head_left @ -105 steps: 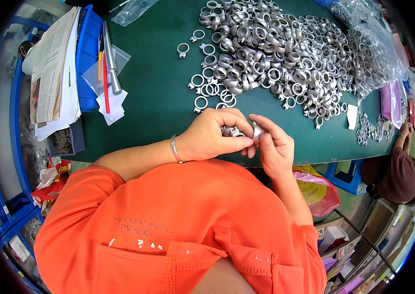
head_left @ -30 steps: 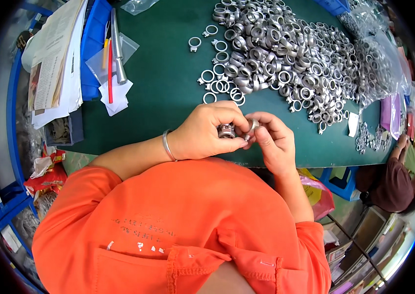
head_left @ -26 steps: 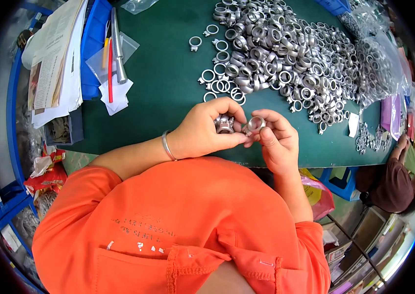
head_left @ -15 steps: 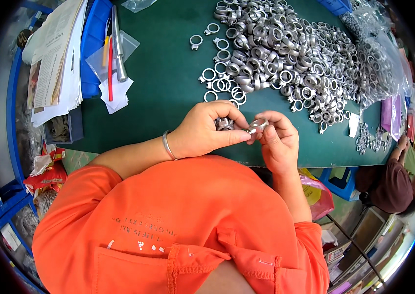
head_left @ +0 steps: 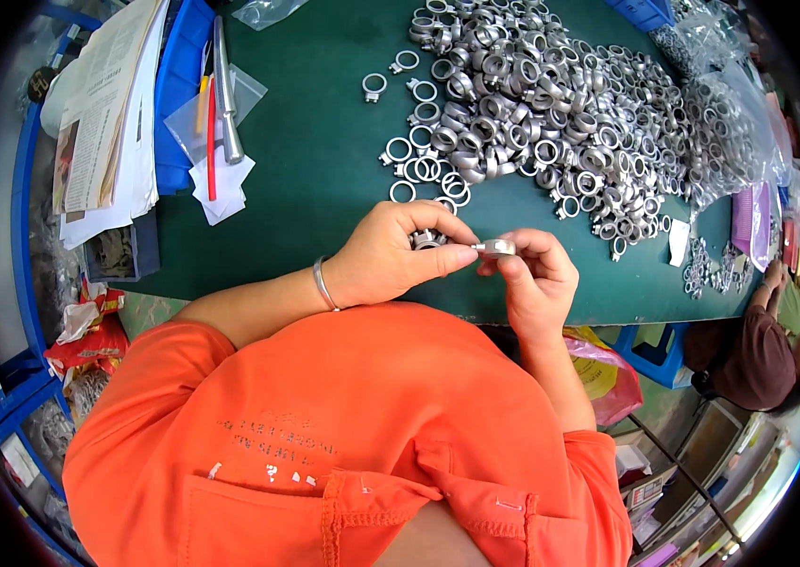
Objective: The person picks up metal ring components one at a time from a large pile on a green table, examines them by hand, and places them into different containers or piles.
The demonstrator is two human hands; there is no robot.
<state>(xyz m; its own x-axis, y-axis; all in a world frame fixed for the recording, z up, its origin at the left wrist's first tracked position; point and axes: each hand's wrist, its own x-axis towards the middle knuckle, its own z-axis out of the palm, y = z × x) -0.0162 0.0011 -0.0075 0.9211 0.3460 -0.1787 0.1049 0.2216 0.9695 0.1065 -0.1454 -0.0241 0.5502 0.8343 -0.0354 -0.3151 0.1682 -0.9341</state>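
Note:
A metal ring [head_left: 497,248] with a small tab is held up between my two hands, turned nearly edge-on. My right hand [head_left: 544,283] pinches its band between thumb and fingers. At the tab end, my left hand [head_left: 398,253] has its thumb and forefinger closed. More metal rings [head_left: 427,239] are tucked under the curled fingers of the left hand; their number is hidden. Just beyond the hands, loose rings [head_left: 403,190] lie flat at the edge of a large heap of similar rings [head_left: 523,118] on the green table [head_left: 315,123].
On the left are a tapered metal rod [head_left: 227,113], a red pen [head_left: 211,151], white paper slips [head_left: 221,194], a blue bin [head_left: 173,132] and stacked papers [head_left: 102,123]. A clear bag of rings [head_left: 731,137] borders the heap at right. Another person [head_left: 749,354] sits far right.
The ring between my hands has turned from showing its opening to nearly edge-on. My right hand has shifted slightly downward, while the left keeps its other rings.

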